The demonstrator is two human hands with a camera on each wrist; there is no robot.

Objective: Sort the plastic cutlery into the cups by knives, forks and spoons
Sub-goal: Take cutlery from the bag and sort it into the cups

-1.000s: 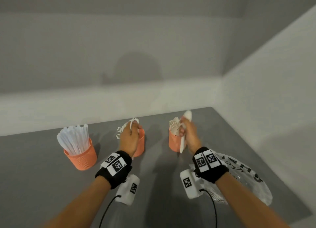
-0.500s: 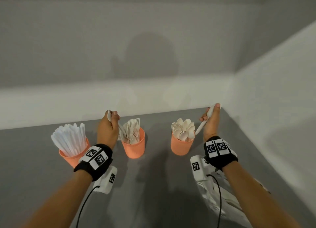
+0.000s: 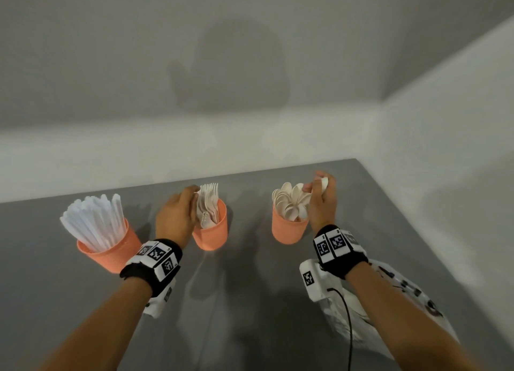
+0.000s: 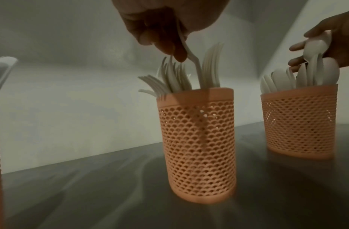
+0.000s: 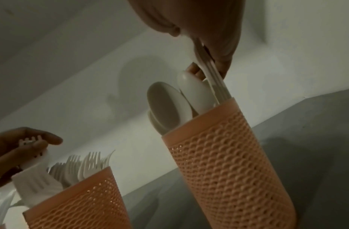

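Three orange mesh cups stand in a row on the grey table. The left cup holds knives, the middle cup forks, the right cup spoons. My left hand pinches a white fork by its tined end, handle down inside the fork cup. My right hand holds a white spoon by its bowl. Its handle reaches down into the spoon cup.
A crumpled clear plastic bag with dark print lies on the table at the near right, under my right forearm. Light walls close the table at the back and on the right. Bare grey tabletop spreads in front of the cups.
Half a second ago both hands were raised at the outer sides of their cups. They have come down and inward, and the fork and spoon handles now sit in the cups.
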